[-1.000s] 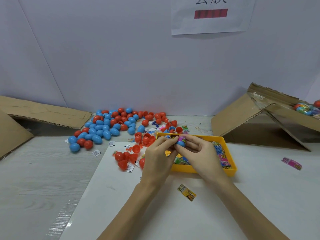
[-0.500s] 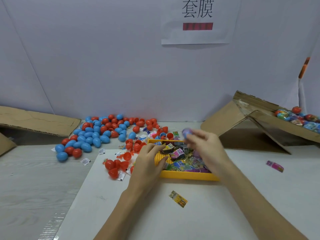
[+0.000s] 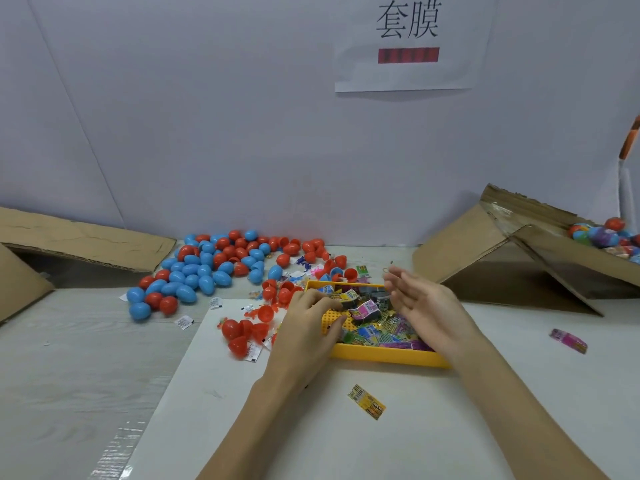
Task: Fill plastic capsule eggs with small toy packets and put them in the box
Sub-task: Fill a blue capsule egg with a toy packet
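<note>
Head view: yellow tray (image 3: 384, 356) holds packets (image 3: 367, 311); box (image 3: 540, 258) holds eggs (image 3: 604, 235).

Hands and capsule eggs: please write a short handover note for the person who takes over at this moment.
Left hand: fingers reaching among the toy packets in the yellow tray; a grip is not clear.
Right hand: open, empty, raised over the tray's right side.
Empty egg halves, blue and red, lie in a pile at back left.
Filled eggs are in the cardboard box at right.
One packet lies on the table in front of the tray, another at far right.
Left to do: pick a packet, fill the next egg, close it, box it.
</note>
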Demonstrator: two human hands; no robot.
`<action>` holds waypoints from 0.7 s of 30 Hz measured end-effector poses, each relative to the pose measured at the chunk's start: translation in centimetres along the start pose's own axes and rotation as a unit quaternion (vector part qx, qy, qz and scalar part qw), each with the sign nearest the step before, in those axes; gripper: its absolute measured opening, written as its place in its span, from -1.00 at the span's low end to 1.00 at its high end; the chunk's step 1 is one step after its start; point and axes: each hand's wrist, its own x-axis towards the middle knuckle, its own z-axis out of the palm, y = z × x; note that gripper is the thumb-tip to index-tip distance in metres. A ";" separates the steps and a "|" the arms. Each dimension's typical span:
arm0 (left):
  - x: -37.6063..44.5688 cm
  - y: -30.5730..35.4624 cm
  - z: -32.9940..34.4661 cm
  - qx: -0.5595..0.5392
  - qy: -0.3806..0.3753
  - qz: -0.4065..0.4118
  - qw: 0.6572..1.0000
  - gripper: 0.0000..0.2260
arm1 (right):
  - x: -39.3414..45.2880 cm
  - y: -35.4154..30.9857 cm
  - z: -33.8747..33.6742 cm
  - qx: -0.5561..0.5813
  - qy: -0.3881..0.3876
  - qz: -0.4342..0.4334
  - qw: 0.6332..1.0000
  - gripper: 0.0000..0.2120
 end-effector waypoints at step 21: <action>6.8 -14.8 -7.7 0.318 -0.140 -0.251 0.903 -0.69 | 0.8 2.0 0.0 -0.092 -0.057 0.016 0.994 -0.76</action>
